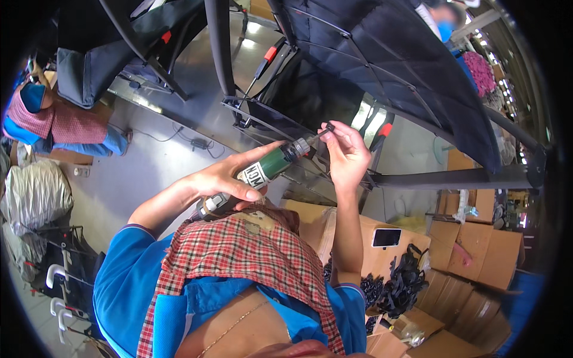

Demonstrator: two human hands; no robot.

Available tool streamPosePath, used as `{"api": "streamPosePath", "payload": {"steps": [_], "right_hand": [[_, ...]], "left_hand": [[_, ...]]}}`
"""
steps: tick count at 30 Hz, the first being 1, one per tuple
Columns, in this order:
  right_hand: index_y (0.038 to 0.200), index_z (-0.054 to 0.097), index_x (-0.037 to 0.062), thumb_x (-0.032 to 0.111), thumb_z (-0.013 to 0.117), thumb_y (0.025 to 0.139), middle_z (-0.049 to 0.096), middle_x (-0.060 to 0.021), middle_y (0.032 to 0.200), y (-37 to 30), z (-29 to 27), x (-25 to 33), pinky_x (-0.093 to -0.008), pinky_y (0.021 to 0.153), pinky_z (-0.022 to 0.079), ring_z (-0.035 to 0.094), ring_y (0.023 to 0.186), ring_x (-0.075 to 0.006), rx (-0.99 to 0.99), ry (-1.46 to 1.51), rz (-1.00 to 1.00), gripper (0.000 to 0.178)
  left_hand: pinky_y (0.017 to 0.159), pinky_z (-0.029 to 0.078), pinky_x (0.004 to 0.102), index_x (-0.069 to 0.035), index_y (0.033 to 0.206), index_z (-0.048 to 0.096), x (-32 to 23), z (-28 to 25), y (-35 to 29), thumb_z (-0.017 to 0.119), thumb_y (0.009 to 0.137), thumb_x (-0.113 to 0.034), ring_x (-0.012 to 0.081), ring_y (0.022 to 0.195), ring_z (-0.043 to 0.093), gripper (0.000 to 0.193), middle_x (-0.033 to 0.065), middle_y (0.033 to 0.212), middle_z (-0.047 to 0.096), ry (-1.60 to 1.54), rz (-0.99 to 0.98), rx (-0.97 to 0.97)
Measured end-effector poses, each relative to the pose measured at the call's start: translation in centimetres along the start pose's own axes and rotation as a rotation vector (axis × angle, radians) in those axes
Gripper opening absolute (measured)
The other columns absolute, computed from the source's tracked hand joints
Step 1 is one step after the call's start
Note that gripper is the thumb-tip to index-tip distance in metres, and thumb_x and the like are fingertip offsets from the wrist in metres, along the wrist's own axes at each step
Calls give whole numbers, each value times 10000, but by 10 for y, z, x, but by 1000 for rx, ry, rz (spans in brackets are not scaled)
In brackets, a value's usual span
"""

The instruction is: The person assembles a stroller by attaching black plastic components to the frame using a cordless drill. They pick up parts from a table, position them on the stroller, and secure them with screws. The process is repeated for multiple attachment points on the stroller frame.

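Observation:
My left hand (pixel 230 179) is wrapped round a green and grey electric screwdriver (pixel 276 164), which tilts up to the right in front of my checked apron. At the tool's tip, my right hand (pixel 348 156) pinches a small black piece (pixel 329 127) between thumb and fingertips. The thin bit meets or nearly meets that piece; I cannot tell whether a screw sits between them. Just beyond both hands stands a black tubular frame (pixel 222 53) with black fabric (pixel 382 59) stretched over it. Red-orange clips (pixel 270 54) show on its struts.
A thick black tube (pixel 453 179) crosses at the right. Below it are a phone (pixel 387 237), a heap of black plastic parts (pixel 406 280) and cardboard boxes (pixel 477 250). Another person (pixel 65 122) works at the left, near a metal table (pixel 173 113). White bags (pixel 37 191) stand at the left.

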State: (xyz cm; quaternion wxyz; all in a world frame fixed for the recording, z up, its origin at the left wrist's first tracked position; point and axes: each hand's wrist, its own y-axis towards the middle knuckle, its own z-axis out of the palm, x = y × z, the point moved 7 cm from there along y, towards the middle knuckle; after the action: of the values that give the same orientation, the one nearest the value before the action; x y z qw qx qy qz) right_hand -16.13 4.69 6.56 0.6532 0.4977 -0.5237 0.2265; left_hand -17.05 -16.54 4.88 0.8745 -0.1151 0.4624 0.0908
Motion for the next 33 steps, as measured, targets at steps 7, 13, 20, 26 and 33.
{"api": "streamPosePath", "payload": {"steps": [7, 13, 20, 26, 33], "right_hand": [[1021, 665, -63, -99, 672, 821, 711, -122, 927, 6, 5, 0, -254, 746, 565, 695, 819, -148, -5, -157, -146, 203], [972, 646, -82, -143, 657, 798, 698, -173, 915, 11, 29, 28, -289, 699, 591, 708, 781, -219, -97, -202, -428, 185], [1121, 610, -85, -108, 601, 858, 686, -197, 1009, 41, 78, 62, -319, 803, 571, 696, 887, -240, 48, -230, -531, 264], [1351, 488, 103, 84, 613, 889, 679, -196, 829, 110, 135, 18, -406, 652, 559, 693, 720, -321, 288, -937, -313, 479], [965, 564, 54, 79, 482, 893, 673, -188, 860, 140, 150, -30, -507, 639, 528, 652, 740, -425, 277, -1226, -301, 112]], "left_hand": [[540, 491, 256, -144, 1546, 92, 6, -6, 1, 794, 756, -186, 144, 617, 603, 1058, 94, 838, 580, -95, 19, -47], [473, 522, 243, -130, 1535, 95, 4, -13, -1, 778, 721, -107, 186, 569, 594, 1063, 172, 824, 569, -690, 38, 234], [486, 513, 256, -177, 1546, 39, -26, -41, -18, 845, 666, -126, 182, 639, 587, 1195, 168, 832, 555, -511, 173, 210], [501, 498, 290, -210, 1532, 20, -40, -63, -44, 862, 648, -50, 234, 621, 594, 1232, 191, 876, 532, -584, 180, 277], [489, 494, 264, -210, 1540, 40, -37, -70, -46, 872, 665, -138, 192, 578, 557, 1209, 165, 870, 512, -511, 180, 233]]}}
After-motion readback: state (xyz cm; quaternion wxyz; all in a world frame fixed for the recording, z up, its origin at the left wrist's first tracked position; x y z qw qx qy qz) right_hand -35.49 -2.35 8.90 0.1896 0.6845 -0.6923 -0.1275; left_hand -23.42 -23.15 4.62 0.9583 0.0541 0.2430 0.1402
